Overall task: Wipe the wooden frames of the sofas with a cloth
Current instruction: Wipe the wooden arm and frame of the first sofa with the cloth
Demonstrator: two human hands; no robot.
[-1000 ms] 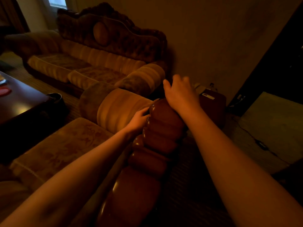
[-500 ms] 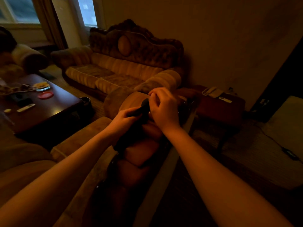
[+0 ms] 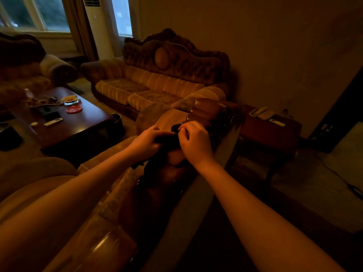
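left hand: fingers curled round the dark cloth
right hand: fingertips pinching the cloth's top edge
cloth: draped over the glossy wooden frame of the near sofa, between both hands

Dark wooden coffee table stands at left. On it: red round dish, glass dish just beyond, white remote nearer. At far right, red side table carries a white telephone.
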